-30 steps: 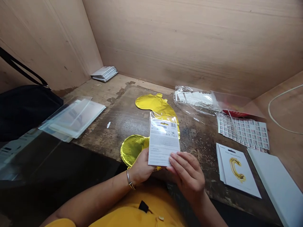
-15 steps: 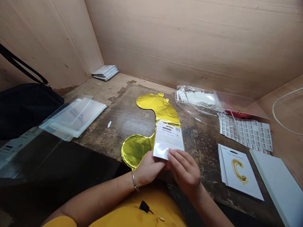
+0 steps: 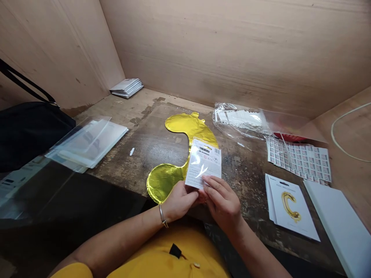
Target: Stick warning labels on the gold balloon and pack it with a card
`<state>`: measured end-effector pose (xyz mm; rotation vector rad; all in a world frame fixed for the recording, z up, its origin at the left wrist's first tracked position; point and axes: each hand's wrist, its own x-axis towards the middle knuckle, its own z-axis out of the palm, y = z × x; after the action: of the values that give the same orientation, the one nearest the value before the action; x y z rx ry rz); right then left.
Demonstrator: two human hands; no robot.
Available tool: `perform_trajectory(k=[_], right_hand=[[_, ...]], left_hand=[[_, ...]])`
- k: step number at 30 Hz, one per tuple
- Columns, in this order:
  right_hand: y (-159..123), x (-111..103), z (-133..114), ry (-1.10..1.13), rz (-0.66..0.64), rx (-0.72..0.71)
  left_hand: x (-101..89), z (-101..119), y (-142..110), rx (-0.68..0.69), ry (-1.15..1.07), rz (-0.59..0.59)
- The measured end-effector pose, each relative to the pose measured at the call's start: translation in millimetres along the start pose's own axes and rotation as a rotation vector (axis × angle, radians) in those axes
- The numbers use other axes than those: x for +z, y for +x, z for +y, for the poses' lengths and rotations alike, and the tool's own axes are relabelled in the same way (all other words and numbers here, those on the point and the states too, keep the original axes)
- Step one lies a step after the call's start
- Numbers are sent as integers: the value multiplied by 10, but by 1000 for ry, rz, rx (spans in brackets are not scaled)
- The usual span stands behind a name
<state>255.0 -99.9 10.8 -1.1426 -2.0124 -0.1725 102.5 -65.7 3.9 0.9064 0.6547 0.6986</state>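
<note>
Between my two hands is a white printed balloon packet (image 3: 204,162) in clear plastic, tilted, its back with fine print and a barcode facing me. My left hand (image 3: 181,200) is closed at its lower left corner, with some fingertips tucked beneath. The fingers of my right hand (image 3: 222,197) lie over the lower right corner and pinch it. Behind the packet, a flat gold foil balloon (image 3: 166,179) with rounded ends rests on the dark table; the packet covers part of its right side.
Clear plastic sleeves (image 3: 92,143) lie at left beside a black bag (image 3: 34,135). A stack of packets (image 3: 127,88) sits in the far left corner. To the right are a sticker sheet (image 3: 300,160), cards with a gold C (image 3: 291,208), a white board (image 3: 339,224) and a plastic bag (image 3: 240,119).
The packet first dipped and tilted away from me, then came back up a little with its print facing me more. Both hands have moved slightly with it, keeping their hold. The foil balloon stays put.
</note>
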Motion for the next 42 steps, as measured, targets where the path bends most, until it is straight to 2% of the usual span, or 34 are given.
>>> perform_trajectory(k=[7,9,11,13,14,17,21,23,26,27,28,30,31,32,34,36,38,40,42], right_hand=[[-28,0,-48,-2,26,85],[-37,-41,-68,-58,14,242],[-51,-89,-79,-95,-22,505],[-78,-128,-81,-12,-82,703],[-98,-138,-81,60,-108,754],[-175,-122,-93,235,-107,784],[-226,-55,-152,313,-29,783],[-196,-74,-187,387,-94,778],[-104,-227,-172,558,-296,748],[-64,-301,-132,551,-289,774],[-17,-375,-70,487,-211,823],[108,-498,113,235,77,914],[186,-537,224,132,190,915],[273,-559,339,99,215,883],[454,-563,554,221,75,838],[609,-536,705,422,-120,898],[709,-511,772,582,-254,985],[748,-501,769,678,-286,1013],[746,-502,732,701,-259,984]], left_hand=[[-46,-21,6,51,51,-56],[-43,8,-12,48,40,-63],[-43,49,-32,46,64,-58],[-47,84,-50,47,127,-54],[-49,95,-58,56,162,-56],[-45,105,-76,124,236,-41],[-41,86,-78,201,262,6],[-79,63,-60,228,318,36],[-188,9,-24,272,409,87],[-225,-10,-18,287,437,87],[-254,-27,-17,299,467,73],[-275,-49,-34,316,523,25],[-265,-53,-50,311,528,2],[-244,-52,-69,300,509,-16],[-187,-40,-109,267,437,-30],[-138,-23,-143,235,379,-52],[-117,-6,-163,208,346,-68],[-121,9,-167,187,320,-57],[-130,27,-158,173,299,-44]])
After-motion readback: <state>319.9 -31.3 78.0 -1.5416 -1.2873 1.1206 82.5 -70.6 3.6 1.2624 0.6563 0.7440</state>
